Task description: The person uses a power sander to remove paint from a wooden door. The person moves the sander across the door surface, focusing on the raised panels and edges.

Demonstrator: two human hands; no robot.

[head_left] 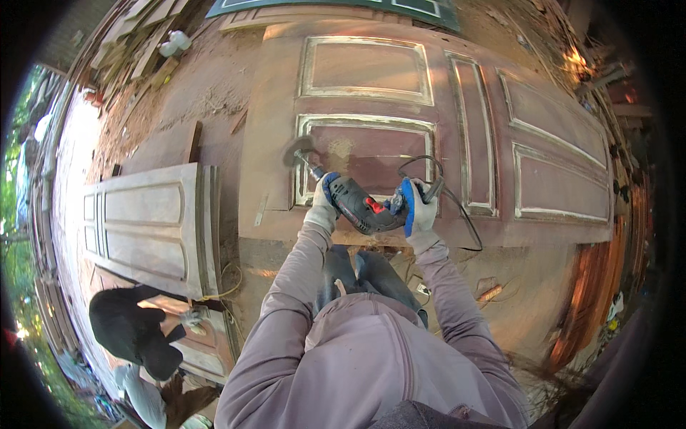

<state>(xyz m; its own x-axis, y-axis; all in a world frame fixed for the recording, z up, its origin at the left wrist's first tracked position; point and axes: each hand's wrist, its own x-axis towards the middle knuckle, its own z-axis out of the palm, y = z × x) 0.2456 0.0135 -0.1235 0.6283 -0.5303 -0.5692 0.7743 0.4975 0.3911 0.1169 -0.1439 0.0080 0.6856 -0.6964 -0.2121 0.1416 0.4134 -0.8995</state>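
A black and red electric drill is gripped in both my hands, lying across the near edge of a large panelled wooden door. My left hand, in a white and blue glove, is wrapped round the front of its body by the chuck. At the rear handle, my gloved right hand is closed, its fingers partly hidden. A round attachment, smeared by motion, sits at the drill's tip over the left corner of the lower recessed panel. Pale, scuffed moulding frames that panel.
A black power cord loops from the drill's handle over the door's near edge. At left, more panelled doors lie stacked; a person in dark headwear works beside them. Planks are piled at far left, and a green door lies beyond.
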